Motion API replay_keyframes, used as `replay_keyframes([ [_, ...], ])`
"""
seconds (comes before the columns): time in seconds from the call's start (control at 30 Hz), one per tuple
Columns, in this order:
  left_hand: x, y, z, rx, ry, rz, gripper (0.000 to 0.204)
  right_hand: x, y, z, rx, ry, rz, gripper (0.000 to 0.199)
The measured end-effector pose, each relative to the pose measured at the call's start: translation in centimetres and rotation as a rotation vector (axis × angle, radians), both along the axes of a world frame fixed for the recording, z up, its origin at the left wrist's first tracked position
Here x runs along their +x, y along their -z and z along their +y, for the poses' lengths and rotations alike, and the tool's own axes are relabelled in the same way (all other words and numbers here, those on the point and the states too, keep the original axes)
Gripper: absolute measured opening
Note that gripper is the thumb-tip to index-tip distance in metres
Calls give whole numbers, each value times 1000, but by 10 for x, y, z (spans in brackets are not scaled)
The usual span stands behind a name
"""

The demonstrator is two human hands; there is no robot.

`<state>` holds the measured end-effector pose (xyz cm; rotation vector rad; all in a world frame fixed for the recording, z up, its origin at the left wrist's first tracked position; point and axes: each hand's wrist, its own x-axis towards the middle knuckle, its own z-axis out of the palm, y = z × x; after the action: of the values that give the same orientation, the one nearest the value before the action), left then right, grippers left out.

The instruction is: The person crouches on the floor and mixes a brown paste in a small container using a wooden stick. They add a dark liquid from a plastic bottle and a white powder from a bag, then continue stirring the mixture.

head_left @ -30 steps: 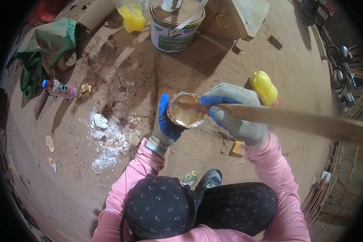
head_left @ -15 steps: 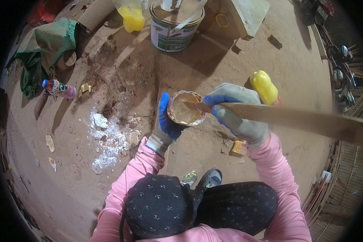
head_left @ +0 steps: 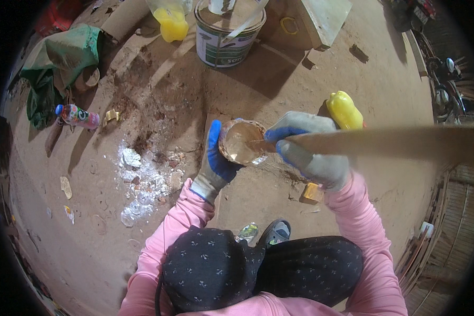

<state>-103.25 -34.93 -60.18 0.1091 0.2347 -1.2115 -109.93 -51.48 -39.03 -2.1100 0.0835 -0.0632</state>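
Stick [head_left: 384,143]: long, flat, pale wood, reaching from right edge of view to small cup [head_left: 240,142], tip dipped in. Stiff and light by the look, likely awkward at that length; best held close to working end, as now. Right hand [head_left: 310,155], in grey glove with blue fingertips, grip closed around stick just beside cup. Left hand [head_left: 217,158], same kind of glove, grip wrapped around cup from below and side, held above dirt floor [head_left: 116,242], in front of knees. Cup: small, round, thin-walled, glossy tan liquid inside; probably light, easily squashed, slippery if smeared, so safest cradled round wall. Farther off on floor: green cloth [head_left: 58,68], paint tin [head_left: 229,31] with strip across top, yellow bottle [head_left: 345,109] just behind right hand, white powder patch [head_left: 142,184], small drink bottle [head_left: 78,116].
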Motion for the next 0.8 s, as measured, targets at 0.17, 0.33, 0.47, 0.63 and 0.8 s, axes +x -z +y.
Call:
replay_keyframes([
  [0.17,-3,-1,-1,72,-19,-3,81,-1,5,-3,47,81,-18,23],
  [0.33,-1,-2,-1,-21,-25,23,80,-2,5,-3,119,47,-16,25],
  [0.47,-3,-1,-2,37,-28,58,82,1,2,-2,-102,-97,-6,25],
  [0.63,-3,0,-4,43,0,22,86,2,-2,-1,7,4,-30,24],
  [0.8,-3,-1,-3,28,10,21,87,3,-1,1,137,63,26,21],
])
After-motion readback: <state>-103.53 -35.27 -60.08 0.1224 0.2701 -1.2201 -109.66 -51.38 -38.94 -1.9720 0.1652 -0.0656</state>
